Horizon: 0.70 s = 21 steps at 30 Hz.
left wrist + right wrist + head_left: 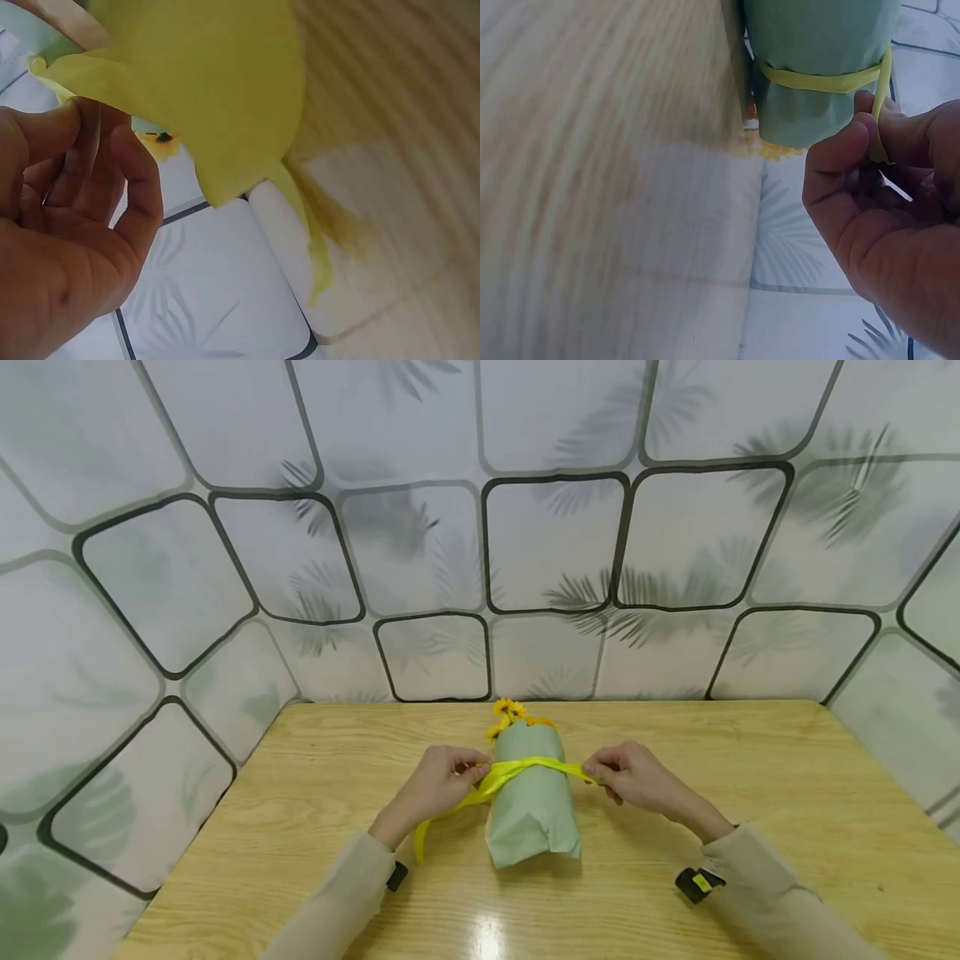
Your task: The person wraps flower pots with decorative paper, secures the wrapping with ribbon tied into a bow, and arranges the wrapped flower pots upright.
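A bouquet wrapped in pale green paper [534, 810] lies on the wooden table, its yellow flowers [510, 710] showing at the far end. Around the wrap runs a bright yellow ribbon [517, 767], crossed over on top. My left hand [442, 781] pinches the ribbon just left of the bouquet, and a long loose tail hangs down toward the table. On the other side my right hand [633, 778] pinches the ribbon's short right end between thumb and fingers. In the right wrist view the ribbon [821, 81] circles the paper as a narrow band.
The light wooden table [315, 835] runs back to a patterned cloth wall [420, 552] with leaf prints, which also rises at both sides. A small black wrist camera [699, 885] sits under the right sleeve, another at the left sleeve.
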Tool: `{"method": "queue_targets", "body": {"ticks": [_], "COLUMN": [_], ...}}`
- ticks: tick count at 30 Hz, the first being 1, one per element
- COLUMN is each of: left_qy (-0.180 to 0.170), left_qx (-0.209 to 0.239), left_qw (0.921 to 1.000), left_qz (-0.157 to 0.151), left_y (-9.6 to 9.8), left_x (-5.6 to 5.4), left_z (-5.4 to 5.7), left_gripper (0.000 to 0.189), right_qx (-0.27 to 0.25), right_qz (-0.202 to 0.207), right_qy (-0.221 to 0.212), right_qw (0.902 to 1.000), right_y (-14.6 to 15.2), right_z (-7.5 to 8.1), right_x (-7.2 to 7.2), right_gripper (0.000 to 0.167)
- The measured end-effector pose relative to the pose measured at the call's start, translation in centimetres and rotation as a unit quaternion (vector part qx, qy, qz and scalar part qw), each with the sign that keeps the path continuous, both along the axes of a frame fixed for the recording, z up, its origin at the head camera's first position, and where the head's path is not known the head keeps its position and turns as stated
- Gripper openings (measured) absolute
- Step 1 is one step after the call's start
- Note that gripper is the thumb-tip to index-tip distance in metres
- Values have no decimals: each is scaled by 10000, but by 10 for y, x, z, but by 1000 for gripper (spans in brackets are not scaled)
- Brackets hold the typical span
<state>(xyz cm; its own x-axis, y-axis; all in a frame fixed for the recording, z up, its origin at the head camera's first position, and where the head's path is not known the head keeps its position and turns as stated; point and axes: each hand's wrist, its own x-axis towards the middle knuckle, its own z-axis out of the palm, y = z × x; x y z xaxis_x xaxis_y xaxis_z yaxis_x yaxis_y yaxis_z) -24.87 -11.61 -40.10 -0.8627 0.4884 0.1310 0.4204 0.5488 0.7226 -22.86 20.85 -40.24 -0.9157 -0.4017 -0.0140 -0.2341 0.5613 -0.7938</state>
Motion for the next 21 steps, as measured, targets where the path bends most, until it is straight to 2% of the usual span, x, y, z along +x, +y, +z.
{"method": "queue_targets", "body": {"ticks": [7, 11, 14, 16, 17, 19, 21], "left_qy": [84, -207, -486, -649, -735, -1015, -1475], "left_qx": [-161, 282, 703, 999, 1125, 1406, 1840], "left_qw": [9997, 9992, 9959, 9921, 9899, 9832, 9693], "left_qz": [152, 188, 297, 392, 458, 575, 697], "left_y": [1, 0, 2, 4, 6, 11, 18], "left_x": [1, -2, -4, -4, -5, -4, -5], "left_z": [4, 9, 12, 13, 13, 14, 15], "left_gripper": [19, 21, 22, 22, 22, 24, 27], "right_qx": [-278, -812, -1624, -2386, -2821, -3743, -4572], "right_qz": [4, -201, -497, -584, -586, -393, 38], "right_qy": [-99, -260, -660, -984, -1172, -1584, -1955], "right_qw": [9996, 9962, 9833, 9644, 9504, 9129, 8676], "right_y": [1, 0, -4, -8, -11, -15, -19], "right_z": [-6, -7, -3, 2, 5, 10, 14], "right_x": [5, 3, 0, -2, -2, -4, -7], "right_gripper": [28, 32, 32, 29, 28, 27, 32]}}
